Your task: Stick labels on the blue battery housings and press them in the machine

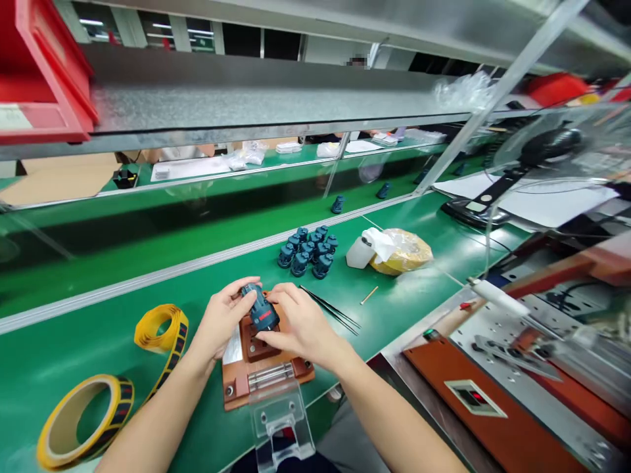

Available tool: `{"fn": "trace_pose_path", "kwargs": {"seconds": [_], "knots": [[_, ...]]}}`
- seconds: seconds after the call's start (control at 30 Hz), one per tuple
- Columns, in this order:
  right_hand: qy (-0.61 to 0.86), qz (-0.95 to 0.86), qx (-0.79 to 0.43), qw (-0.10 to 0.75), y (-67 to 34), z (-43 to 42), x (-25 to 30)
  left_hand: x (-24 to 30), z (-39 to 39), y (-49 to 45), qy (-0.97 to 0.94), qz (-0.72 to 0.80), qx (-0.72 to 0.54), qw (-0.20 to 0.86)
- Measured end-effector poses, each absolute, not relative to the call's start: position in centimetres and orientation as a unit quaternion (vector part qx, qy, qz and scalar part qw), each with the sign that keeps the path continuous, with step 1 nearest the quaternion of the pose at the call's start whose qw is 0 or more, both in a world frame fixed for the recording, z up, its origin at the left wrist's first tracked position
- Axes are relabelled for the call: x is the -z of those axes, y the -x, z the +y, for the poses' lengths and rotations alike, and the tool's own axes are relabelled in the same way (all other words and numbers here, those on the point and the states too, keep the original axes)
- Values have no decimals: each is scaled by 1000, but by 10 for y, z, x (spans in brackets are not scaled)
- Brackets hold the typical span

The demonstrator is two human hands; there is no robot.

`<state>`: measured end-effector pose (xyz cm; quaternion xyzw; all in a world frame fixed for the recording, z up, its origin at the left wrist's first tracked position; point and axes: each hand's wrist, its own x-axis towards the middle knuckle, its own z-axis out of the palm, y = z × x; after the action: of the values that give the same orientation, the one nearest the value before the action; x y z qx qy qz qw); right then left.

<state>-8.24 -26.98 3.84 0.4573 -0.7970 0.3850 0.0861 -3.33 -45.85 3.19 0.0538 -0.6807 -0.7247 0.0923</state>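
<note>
A dark blue plastic tool housing (262,313) with a small red label is tilted between both hands, above a brown fixture block (235,386). My left hand (227,314) is closed around its upper left side, thumb on top. At its right and lower end, the fingers and thumb of my right hand (302,323) touch the housing; its fingers are bent round the edge. A clear hinged plate (282,420) hangs open at the fixture's near side. Just right of my right hand lie black tweezers (332,309).
Several similar blue housings (308,251) stand grouped beyond my hands. Rolls of yellow-edged labels (160,327) lie left. A white bottle (359,253), a yellow tape roll in plastic (401,253) and a cotton swab (369,295) sit right. A press machine (532,355) stands at far right.
</note>
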Motion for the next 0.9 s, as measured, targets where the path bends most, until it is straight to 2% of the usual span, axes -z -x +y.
{"fn": "trace_pose_path", "kwargs": {"seconds": [0.1, 0.27, 0.33, 0.57, 0.7, 0.9], "knots": [[-399, -772, -493, 43, 75, -259, -49, -48, -451, 41, -34, -615, 782, 101], [-258, -673, -670, -176, 70, -263, -42, -58, -436, 39, -23, -588, 799, 121], [-231, -635, -704, -218, 68, -269, -37, -57, -432, 38, -15, -590, 798, 121], [-182, -577, -779, -165, 60, -284, -29, -54, -429, 35, 1, -577, 808, 124], [-130, -550, -803, -190, 58, -288, -33, -52, -430, 37, -4, -588, 800, 125], [-94, -385, -815, -424, 49, -291, -38, -48, -430, 48, -28, -602, 790, 112]]}}
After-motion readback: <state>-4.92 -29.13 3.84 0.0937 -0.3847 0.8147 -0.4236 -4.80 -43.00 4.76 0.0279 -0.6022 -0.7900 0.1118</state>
